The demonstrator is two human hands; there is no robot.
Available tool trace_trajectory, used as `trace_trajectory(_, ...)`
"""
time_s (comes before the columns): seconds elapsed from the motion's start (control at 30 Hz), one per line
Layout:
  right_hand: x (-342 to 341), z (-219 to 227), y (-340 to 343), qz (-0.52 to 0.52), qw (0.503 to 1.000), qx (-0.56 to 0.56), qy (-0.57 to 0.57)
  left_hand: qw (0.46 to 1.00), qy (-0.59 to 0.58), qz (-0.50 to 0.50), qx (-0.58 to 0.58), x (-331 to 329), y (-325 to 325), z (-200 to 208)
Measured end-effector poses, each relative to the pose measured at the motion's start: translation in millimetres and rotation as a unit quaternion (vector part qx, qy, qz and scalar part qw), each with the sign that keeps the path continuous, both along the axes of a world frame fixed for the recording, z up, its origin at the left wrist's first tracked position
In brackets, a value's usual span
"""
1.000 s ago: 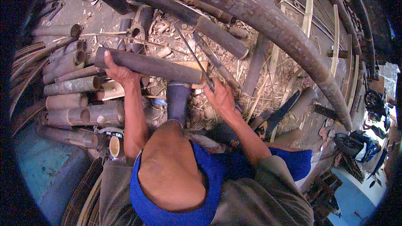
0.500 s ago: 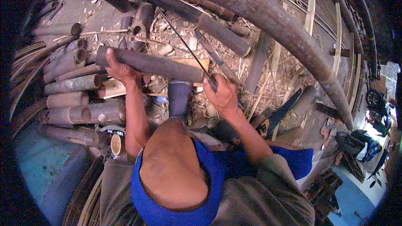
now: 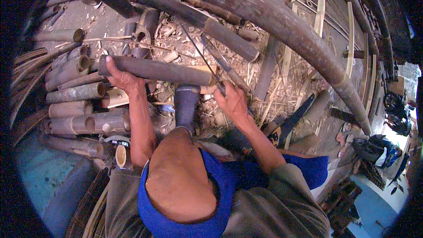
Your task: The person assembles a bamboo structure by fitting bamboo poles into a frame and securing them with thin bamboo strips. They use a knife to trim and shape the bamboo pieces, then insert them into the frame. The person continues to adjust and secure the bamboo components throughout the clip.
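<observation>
1. A dark bamboo pole section [image 3: 158,70] lies crosswise between the two hands, resting on a dark upright stump [image 3: 186,105].
2. The left hand [image 3: 120,78] wraps closed around the pole's left end, just inside its cut edge.
3. The right hand [image 3: 232,101] is clenched on a thin saw blade [image 3: 203,59] that slants up and away across the pole's right end.
4. Left of the left hand, cut bamboo tubes [image 3: 75,92] crowd close together.
5. Beyond both hands, shavings [image 3: 176,39] and a thick curved bamboo trunk [image 3: 282,22] leave little free room.

right hand [image 3: 233,103] drawn back, saw blade [image 3: 203,57] lower
</observation>
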State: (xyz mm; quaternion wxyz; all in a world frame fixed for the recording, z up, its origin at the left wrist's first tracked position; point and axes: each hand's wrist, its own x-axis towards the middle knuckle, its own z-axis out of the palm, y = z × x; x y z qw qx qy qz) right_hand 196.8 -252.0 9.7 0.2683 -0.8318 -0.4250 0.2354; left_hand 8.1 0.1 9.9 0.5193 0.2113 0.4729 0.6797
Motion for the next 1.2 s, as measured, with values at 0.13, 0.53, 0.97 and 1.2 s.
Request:
trace_trajectory(0.13,-6.8,5.6,3.4,0.004,0.997,0.081,-0.006,1.0,0.001,0.0,-0.006,-6.2,7.7,-10.5)
trace_trajectory(0.53,-10.1,6.6,0.0,0.004,0.993,0.121,-0.009,1.0,-0.017,-0.003,-0.009,-11.0,5.0,-14.1)
trace_trajectory(0.97,-7.9,-40.8,-15.8,0.02,0.992,-0.119,-0.02,1.0,0.027,0.003,-0.009,-7.8,1.9,-12.0)
trace_trajectory(1.2,1.5,-59.2,-28.0,0.02,0.991,-0.129,-0.037,0.994,-0.081,-0.047,-0.051,-12.1,0.0,-5.0)
